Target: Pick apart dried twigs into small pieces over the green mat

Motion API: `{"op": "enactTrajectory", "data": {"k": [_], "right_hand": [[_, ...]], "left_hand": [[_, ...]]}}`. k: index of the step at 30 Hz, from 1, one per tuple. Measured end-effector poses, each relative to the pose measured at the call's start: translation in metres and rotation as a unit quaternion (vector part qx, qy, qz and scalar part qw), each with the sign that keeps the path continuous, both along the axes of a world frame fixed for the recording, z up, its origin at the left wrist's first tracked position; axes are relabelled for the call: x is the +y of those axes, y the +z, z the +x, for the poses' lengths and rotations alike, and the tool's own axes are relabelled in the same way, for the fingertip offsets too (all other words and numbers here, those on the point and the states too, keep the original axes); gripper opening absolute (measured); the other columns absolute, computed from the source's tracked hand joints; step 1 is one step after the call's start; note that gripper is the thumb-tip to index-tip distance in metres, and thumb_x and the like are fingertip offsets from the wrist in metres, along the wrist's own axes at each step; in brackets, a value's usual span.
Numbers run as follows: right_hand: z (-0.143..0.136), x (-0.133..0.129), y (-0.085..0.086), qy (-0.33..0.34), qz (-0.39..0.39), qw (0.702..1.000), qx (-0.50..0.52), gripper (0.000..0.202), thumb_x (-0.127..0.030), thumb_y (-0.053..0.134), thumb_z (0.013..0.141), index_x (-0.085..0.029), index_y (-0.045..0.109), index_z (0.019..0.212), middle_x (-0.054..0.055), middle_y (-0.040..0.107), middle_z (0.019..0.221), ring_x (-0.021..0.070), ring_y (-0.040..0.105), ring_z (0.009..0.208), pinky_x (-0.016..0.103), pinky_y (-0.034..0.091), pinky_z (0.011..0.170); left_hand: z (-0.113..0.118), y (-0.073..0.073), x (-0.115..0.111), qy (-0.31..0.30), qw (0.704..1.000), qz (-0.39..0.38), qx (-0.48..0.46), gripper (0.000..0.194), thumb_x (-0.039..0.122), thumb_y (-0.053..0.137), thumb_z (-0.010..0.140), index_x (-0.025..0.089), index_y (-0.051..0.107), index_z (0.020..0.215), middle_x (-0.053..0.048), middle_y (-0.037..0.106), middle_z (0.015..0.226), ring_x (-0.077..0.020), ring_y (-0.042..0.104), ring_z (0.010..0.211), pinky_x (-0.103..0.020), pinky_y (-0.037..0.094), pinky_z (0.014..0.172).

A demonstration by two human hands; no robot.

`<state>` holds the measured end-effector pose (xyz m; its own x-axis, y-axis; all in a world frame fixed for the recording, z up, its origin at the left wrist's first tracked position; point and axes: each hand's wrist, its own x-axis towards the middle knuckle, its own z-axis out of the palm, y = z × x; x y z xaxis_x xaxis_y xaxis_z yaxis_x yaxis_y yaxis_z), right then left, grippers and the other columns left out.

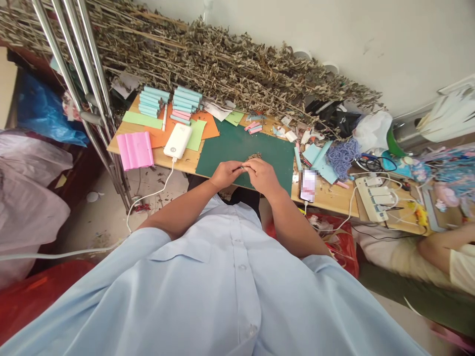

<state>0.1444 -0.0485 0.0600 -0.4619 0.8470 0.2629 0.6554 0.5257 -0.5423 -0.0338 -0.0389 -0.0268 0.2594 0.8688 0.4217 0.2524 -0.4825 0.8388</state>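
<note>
Above the near edge of a green cutting mat [237, 141], my left hand [225, 174] and my right hand [261, 176] meet with thumbs and fingertips pinched together. Something small and dark shows between the fingertips, too small to name. Just beyond my right hand a little heap of crumbled dried plant [254, 155] lies on the mat. A few short pink and blue paper rolls [253, 127] rest at the mat's far edge. Both hands are closed, and the fingers partly hide what they pinch.
Dried leafy stalks [222, 64] are piled behind the table. Blue paper rolls [154, 101], a white power bank [178, 140] and pink paper [135, 150] lie left. A phone [308, 186], purple yarn [343, 157] and power strip [372, 199] lie right. Another person's arm [443, 249] shows far right.
</note>
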Motion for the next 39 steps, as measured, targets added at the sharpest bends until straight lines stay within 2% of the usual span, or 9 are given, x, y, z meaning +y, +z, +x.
{"op": "enactTrajectory", "data": {"k": [3, 6, 9, 13, 21, 29, 34, 39], "right_hand": [[0.000, 0.001, 0.000, -0.019, -0.020, 1.000, 0.014, 0.022, -0.017, 0.052, 0.097, -0.024, 0.074, 0.098, 0.006, 0.075, 0.102, 0.0228, 0.069, 0.099, 0.037, 0.054, 0.092], [-0.001, 0.001, -0.002, -0.060, -0.050, 0.997, 0.022, 0.017, -0.023, 0.058, 0.094, -0.025, 0.073, 0.101, 0.004, 0.076, 0.099, 0.0221, 0.069, 0.093, 0.036, 0.055, 0.089], [-0.001, 0.000, -0.003, -0.088, -0.062, 0.994, 0.010, 0.014, -0.028, 0.060, 0.094, -0.025, 0.073, 0.096, 0.003, 0.076, 0.091, 0.0216, 0.069, 0.086, 0.036, 0.055, 0.085], [-0.001, -0.002, -0.003, -0.074, -0.023, 0.997, -0.020, 0.018, -0.030, 0.056, 0.097, -0.025, 0.073, 0.091, 0.005, 0.076, 0.093, 0.0227, 0.069, 0.089, 0.037, 0.055, 0.088], [0.004, -0.008, -0.011, -0.012, 0.019, 1.000, -0.016, 0.033, -0.036, 0.046, 0.104, -0.024, 0.076, 0.105, 0.011, 0.077, 0.115, 0.0253, 0.070, 0.110, 0.044, 0.056, 0.101], [0.003, -0.017, -0.013, -0.065, 0.008, 0.998, 0.024, 0.030, -0.039, 0.053, 0.102, -0.026, 0.075, 0.117, 0.008, 0.079, 0.116, 0.0251, 0.074, 0.109, 0.044, 0.058, 0.102], [0.005, -0.019, -0.018, -0.050, 0.028, 0.997, 0.048, 0.031, -0.039, 0.051, 0.102, -0.027, 0.079, 0.109, 0.008, 0.079, 0.116, 0.0242, 0.074, 0.111, 0.045, 0.058, 0.104], [0.005, -0.021, -0.018, -0.056, 0.029, 0.997, 0.034, 0.034, -0.042, 0.050, 0.103, -0.028, 0.078, 0.116, 0.008, 0.077, 0.121, 0.0260, 0.073, 0.116, 0.049, 0.058, 0.107]], "left_hand": [[0.000, 0.002, -0.001, -0.003, 1.000, -0.001, 0.002, 0.044, 0.055, 0.058, 0.100, 0.018, 0.079, 0.111, -0.009, 0.080, 0.102, -0.0194, 0.074, 0.094, -0.028, 0.056, 0.087], [0.000, 0.004, -0.001, -0.001, 1.000, -0.009, 0.012, 0.045, 0.055, 0.056, 0.101, 0.017, 0.079, 0.108, -0.009, 0.079, 0.099, -0.0188, 0.073, 0.090, -0.028, 0.055, 0.083], [0.000, 0.004, -0.002, 0.002, 1.000, -0.012, 0.013, 0.045, 0.055, 0.056, 0.101, 0.017, 0.079, 0.104, -0.008, 0.078, 0.093, -0.0183, 0.072, 0.085, -0.028, 0.054, 0.080], [0.000, 0.003, -0.002, 0.002, 1.000, -0.007, 0.017, 0.044, 0.055, 0.056, 0.101, 0.017, 0.078, 0.100, -0.008, 0.077, 0.090, -0.0177, 0.070, 0.084, -0.028, 0.053, 0.080], [0.000, -0.004, 0.000, -0.010, 1.000, -0.005, 0.015, 0.034, 0.045, 0.057, 0.102, 0.017, 0.076, 0.106, -0.009, 0.078, 0.101, -0.0187, 0.073, 0.095, -0.028, 0.053, 0.088], [-0.001, -0.003, -0.001, -0.010, 1.000, 0.002, 0.010, 0.030, 0.039, 0.058, 0.102, 0.018, 0.077, 0.109, -0.009, 0.078, 0.101, -0.0195, 0.072, 0.093, -0.029, 0.053, 0.086], [-0.001, -0.002, -0.001, -0.015, 1.000, -0.005, 0.017, 0.030, 0.038, 0.055, 0.102, 0.018, 0.077, 0.101, -0.007, 0.077, 0.095, -0.0180, 0.071, 0.089, -0.028, 0.053, 0.084], [-0.001, -0.001, -0.001, -0.011, 1.000, -0.008, 0.010, 0.029, 0.038, 0.056, 0.102, 0.018, 0.077, 0.105, -0.008, 0.077, 0.097, -0.0185, 0.071, 0.091, -0.029, 0.053, 0.085]]}}
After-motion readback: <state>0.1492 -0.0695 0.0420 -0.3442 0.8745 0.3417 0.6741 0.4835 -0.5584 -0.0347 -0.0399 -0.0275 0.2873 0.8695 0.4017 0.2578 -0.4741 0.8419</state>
